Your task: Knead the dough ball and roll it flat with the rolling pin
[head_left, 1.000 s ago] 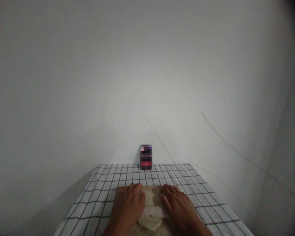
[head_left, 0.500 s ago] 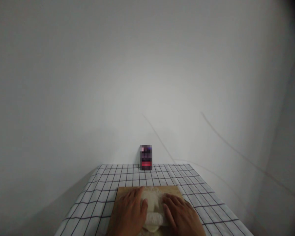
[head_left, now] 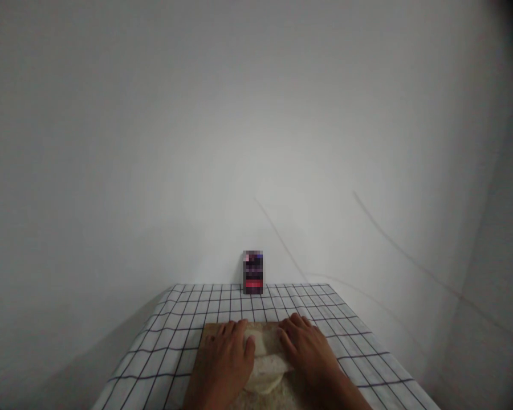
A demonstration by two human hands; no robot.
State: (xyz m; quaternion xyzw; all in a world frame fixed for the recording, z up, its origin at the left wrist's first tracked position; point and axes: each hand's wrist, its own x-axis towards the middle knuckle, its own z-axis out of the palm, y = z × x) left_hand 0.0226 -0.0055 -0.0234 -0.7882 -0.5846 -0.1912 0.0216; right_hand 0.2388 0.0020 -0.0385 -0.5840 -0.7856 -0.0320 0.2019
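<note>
A sheet of pale dough [head_left: 265, 385] lies on a wooden board [head_left: 211, 329], showing both in front of and behind a whitish rolling pin [head_left: 270, 364]. The pin lies crosswise, and its two ends are hidden under my hands. My left hand [head_left: 226, 361] rests over the left end, palm down, fingers stretched forward and thumb apart. Over the right end lies my right hand [head_left: 305, 344], also palm down, with its fingers reaching toward the board's back edge. Neither hand is wrapped round the pin as far as I can see.
A white cloth with dark grid lines [head_left: 166, 341] covers the table. At its back edge a small dark, blurred-out upright object [head_left: 253, 272] leans near the white wall [head_left: 256, 142]. Thin dark lines run across the wall on the right.
The rolling pin has moved away from me over the dough. My right hand has gone forward toward the back of the board; my left hand has moved slightly forward.
</note>
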